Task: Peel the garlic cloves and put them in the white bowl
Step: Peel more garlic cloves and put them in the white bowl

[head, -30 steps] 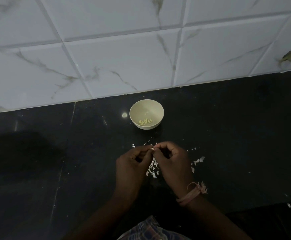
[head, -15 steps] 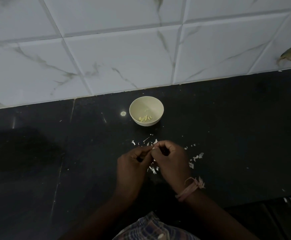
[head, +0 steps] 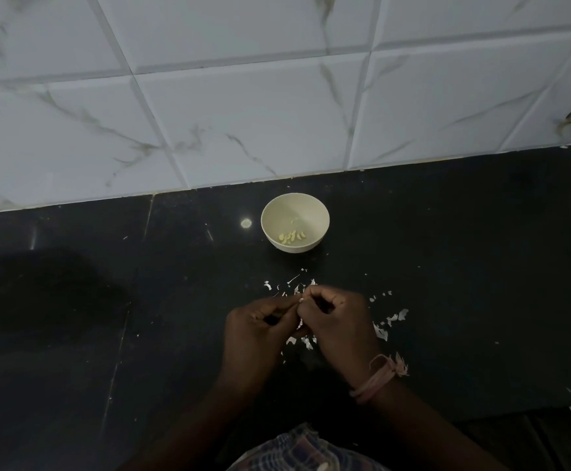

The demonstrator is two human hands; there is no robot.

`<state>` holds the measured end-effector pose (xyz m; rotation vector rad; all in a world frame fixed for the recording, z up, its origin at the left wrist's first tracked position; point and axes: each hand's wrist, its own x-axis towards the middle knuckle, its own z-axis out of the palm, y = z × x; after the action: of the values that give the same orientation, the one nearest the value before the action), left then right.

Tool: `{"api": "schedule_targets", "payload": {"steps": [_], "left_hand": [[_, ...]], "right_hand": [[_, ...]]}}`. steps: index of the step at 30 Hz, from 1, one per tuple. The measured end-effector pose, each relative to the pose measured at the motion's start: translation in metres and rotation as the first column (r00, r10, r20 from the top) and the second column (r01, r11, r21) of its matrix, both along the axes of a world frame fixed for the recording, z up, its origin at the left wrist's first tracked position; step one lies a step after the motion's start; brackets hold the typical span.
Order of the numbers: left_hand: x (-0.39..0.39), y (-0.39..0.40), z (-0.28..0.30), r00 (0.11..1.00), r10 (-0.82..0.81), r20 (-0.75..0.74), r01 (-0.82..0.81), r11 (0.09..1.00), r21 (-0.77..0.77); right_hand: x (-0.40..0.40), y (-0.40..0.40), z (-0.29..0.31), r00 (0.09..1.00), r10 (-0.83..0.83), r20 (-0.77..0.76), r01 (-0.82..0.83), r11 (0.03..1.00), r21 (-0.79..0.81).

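Both hands, left hand (head: 257, 326) and right hand (head: 336, 321), keep a closed grip pinching one garlic clove (head: 300, 299); nothing has reached the white bowl (head: 295, 222), so peeling continues.

1 white bowl (head: 295, 222), 2 hands: left hand (head: 257, 329), right hand (head: 336, 322). Peeled cloves (head: 292, 236) in bowl: several, exact count unclear. Skin scraps (head: 391, 319): many.

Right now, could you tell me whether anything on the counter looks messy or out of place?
Only garlic skins, scattered on the black counter around both hands. The white bowl stands upright, peeled cloves inside.
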<state>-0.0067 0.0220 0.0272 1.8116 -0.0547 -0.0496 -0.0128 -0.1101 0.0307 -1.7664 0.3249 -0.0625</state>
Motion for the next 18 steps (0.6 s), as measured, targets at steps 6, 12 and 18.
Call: {"api": "schedule_targets", "payload": {"steps": [6, 12, 18], "left_hand": [[0.005, -0.004, 0.003, 0.998, -0.03, -0.047, 0.025, 0.995, -0.1], [0.013, -0.009, 0.005, 0.99, -0.063, -0.13, 0.026, 0.963, -0.269], [0.017, -0.016, -0.003, 0.987, -0.028, -0.161, -0.024, 0.95, -0.311]], "right_hand": [[0.008, -0.001, -0.002, 0.999, 0.005, -0.053, -0.003, 0.999, 0.035], [0.014, -0.014, 0.008, 0.995, 0.017, -0.1, 0.005, 0.976, 0.216], [0.017, -0.016, 0.006, 0.994, 0.004, -0.108, 0.019, 0.977, 0.213]]}}
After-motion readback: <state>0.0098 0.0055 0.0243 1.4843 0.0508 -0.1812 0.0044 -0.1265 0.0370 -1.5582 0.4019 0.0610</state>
